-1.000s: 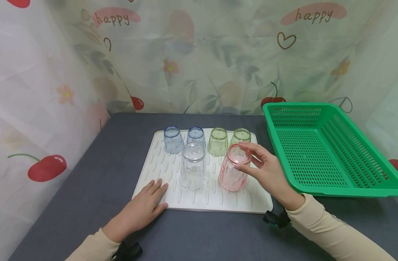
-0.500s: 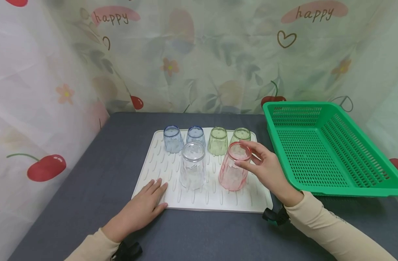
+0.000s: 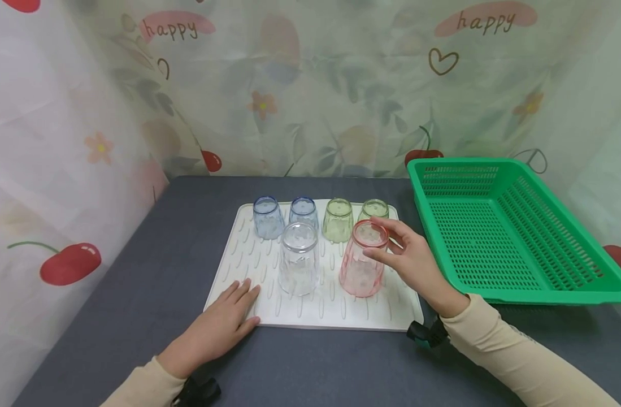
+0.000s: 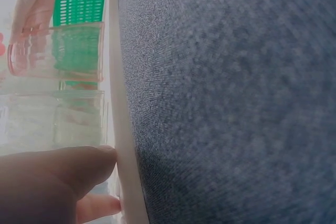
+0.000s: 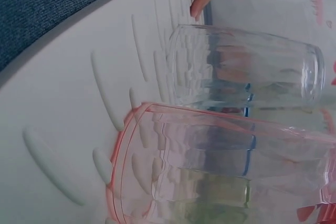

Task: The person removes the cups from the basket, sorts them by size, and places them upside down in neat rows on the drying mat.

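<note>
A pink drinking glass stands upside down on a white ridged drying mat. My right hand grips it near its upturned base, thumb on the near side and fingers on the far side. In the right wrist view the pink glass has its rim against the mat; the hand itself is out of that view. To its left stands an upturned clear glass. My left hand rests flat on the mat's front left corner with fingers extended, holding nothing.
Behind stand two small blue glasses, one blue glass at the left, and two green ones, one green glass nearer the middle, all upturned. A green plastic basket sits right of the mat. A printed curtain closes off the back.
The pink glass's base end has shifted very slightly upward in the head view, with my right hand still on it. My left hand stays on the mat. The head view has drifted a little.
</note>
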A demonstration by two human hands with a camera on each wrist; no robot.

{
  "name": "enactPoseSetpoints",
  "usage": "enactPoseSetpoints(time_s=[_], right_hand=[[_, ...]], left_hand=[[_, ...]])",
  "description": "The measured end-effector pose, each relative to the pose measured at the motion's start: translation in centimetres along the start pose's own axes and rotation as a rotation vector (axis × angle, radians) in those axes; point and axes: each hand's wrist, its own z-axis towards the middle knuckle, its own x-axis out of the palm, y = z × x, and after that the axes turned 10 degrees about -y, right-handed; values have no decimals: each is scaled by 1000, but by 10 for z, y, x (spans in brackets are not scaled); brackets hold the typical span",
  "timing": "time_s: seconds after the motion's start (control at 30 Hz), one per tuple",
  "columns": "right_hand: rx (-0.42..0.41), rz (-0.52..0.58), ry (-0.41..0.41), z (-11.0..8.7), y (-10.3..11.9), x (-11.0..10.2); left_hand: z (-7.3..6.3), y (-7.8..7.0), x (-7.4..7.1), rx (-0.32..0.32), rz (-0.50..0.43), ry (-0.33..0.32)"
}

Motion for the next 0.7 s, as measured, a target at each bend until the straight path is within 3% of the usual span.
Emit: enactPoseSetpoints(time_s=[0.7], right_hand=[[13,15,59,-2,6,-2]], left_hand=[[0,0,0,7,3,0]])
